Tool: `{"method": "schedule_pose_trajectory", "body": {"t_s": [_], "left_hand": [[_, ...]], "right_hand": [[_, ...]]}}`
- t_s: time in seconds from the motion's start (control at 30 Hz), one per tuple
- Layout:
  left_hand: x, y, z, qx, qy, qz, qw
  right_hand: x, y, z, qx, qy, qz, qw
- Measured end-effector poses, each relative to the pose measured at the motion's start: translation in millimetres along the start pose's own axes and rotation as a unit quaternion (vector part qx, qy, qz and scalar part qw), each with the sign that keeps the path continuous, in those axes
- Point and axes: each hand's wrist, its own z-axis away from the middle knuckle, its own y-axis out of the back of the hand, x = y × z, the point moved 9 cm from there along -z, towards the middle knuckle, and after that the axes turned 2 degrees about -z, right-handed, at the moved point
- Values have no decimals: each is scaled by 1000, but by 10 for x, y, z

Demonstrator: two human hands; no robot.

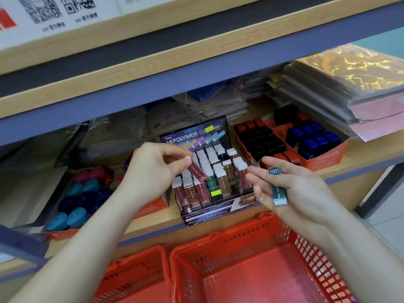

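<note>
Head view: the left hand (153,173), left of centre, pinches a dark red eraser (198,171) by its white-capped top between thumb and fingertips. The stick hangs tilted just above the front rows of the display box (192,135), marked HI-POLYMER, at the centre of the shelf (363,156). Its lower end is close to the other erasers standing in their slots; whether it touches them I cannot tell.

The right hand (290,189), right of centre, lies palm up with a teal eraser (278,190) along the palm. The thumb seems to hold it while the fingers spread loosely toward the box.

A red basket (218,236) stands below the shelf edge in the lower middle of the frame, and nothing shows inside it. A second one (135,278) is at its left.

On the shelf, a box of blue and pink sharpeners (83,197) sits to the left of the display box.

The step in hand looks like picking erasers from the display box, with one stick in each hand and neither yet in a basket. The next move probably calls for lifting the red stick clear of its neighbours without tipping them. Both hands would then go down over the basket and let go there.
</note>
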Motion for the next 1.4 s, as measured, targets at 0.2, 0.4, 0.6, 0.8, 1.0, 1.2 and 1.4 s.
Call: {"method": "schedule_pose_trajectory", "body": {"t_s": [0.2, 0.4, 0.6, 0.8, 1.0, 1.2, 1.4], "left_hand": [[-59, 52, 28, 42, -20, -37, 998], [-159, 276, 140, 72, -41, -56, 995], [-307, 192, 229, 71, -67, -102, 990], [-300, 40, 269, 69, -145, -153, 975], [-192, 6, 323, 55, -223, -215, 949], [-244, -165, 340, 59, -229, -238, 942], [-329, -192, 345, 86, -211, -224, 948]], "right_hand": [[50, -2, 19, 23, 3, 130, 991], [105, -33, -42, 25, -9, 119, 993], [198, -189, -46, -16, -13, 61, 998], [232, -244, -50, -24, -7, 87, 996], [183, -162, -119, 5, 38, 124, 992], [182, -138, -122, 17, 41, 91, 995], [201, -163, -93, 8, 36, 103, 994]]}}
